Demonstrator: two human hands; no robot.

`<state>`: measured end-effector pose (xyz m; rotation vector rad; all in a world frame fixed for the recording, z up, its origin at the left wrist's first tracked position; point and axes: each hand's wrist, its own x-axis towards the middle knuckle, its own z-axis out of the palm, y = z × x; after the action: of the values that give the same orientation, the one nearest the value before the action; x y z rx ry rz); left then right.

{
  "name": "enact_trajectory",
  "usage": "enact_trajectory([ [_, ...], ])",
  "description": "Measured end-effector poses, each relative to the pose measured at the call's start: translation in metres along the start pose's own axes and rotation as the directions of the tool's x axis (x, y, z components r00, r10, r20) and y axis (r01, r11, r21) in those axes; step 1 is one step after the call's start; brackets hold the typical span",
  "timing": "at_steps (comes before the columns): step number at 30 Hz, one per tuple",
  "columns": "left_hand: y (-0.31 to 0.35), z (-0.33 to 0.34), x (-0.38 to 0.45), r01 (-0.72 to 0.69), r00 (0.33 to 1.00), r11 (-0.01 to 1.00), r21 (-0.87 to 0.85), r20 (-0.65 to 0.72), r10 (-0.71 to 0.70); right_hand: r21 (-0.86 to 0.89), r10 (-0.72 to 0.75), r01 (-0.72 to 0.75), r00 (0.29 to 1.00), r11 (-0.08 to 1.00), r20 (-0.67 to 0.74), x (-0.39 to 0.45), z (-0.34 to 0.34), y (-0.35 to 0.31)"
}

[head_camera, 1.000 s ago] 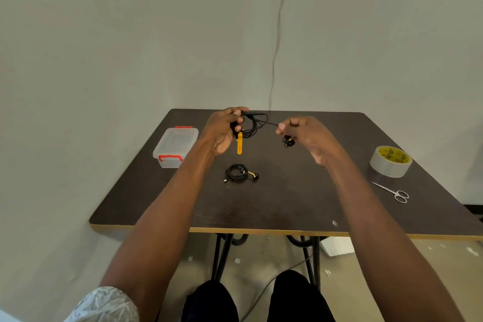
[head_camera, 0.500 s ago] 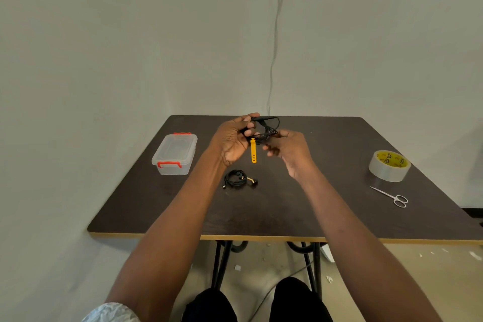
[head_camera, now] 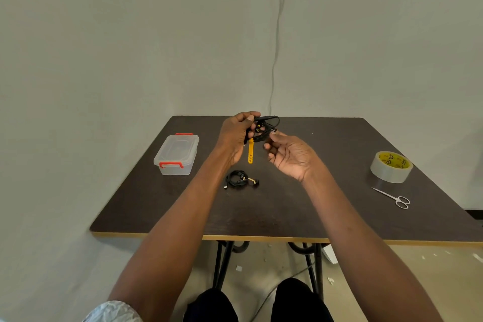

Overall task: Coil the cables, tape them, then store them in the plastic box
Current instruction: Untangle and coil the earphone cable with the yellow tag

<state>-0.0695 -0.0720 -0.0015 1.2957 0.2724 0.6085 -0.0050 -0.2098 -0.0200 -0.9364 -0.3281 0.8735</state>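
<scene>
Above the far middle of the dark table (head_camera: 326, 206), my left hand (head_camera: 236, 136) grips a small coil of black cable (head_camera: 266, 125); a yellow strap (head_camera: 251, 150) hangs down from the coil. My right hand (head_camera: 290, 155) is just right of it, fingers curled, its fingertips pinching the coil's lower right side. A second black cable (head_camera: 239, 178), coiled, lies on the table below my hands. The clear plastic box (head_camera: 176, 154) with red latches stands lidded at the left. The tape roll (head_camera: 391, 166) sits at the right.
Small scissors (head_camera: 394, 197) lie in front of the tape roll near the right edge. A thin wire (head_camera: 277, 42) runs down the wall behind the table. The table's front edge is near my knees.
My right hand came in from the right with the cable's loose end and now pinches the coil held by my left hand. The view tilted slightly down.
</scene>
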Motion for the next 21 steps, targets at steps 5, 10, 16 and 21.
enact_trajectory([
  [5,-0.003,0.005,-0.001,-0.090,0.990,0.987,0.136,-0.092,0.103,-0.031,-0.064,0.066,0.995,0.997,0.071,0.002,0.000,0.004],
  [10,-0.008,0.008,-0.001,-0.194,0.967,0.951,0.240,-0.115,0.226,-0.185,-0.186,0.177,0.982,0.967,-0.030,0.006,0.012,0.009],
  [16,-0.011,0.010,-0.003,-0.197,0.972,0.961,0.193,-0.091,0.217,-0.023,-0.091,0.088,0.989,0.996,-0.120,0.007,0.012,0.010],
  [21,-0.012,0.005,-0.003,-0.050,0.998,0.985,-0.164,-0.054,0.042,0.004,-0.087,0.087,0.996,0.996,-0.013,0.006,0.010,0.003],
])
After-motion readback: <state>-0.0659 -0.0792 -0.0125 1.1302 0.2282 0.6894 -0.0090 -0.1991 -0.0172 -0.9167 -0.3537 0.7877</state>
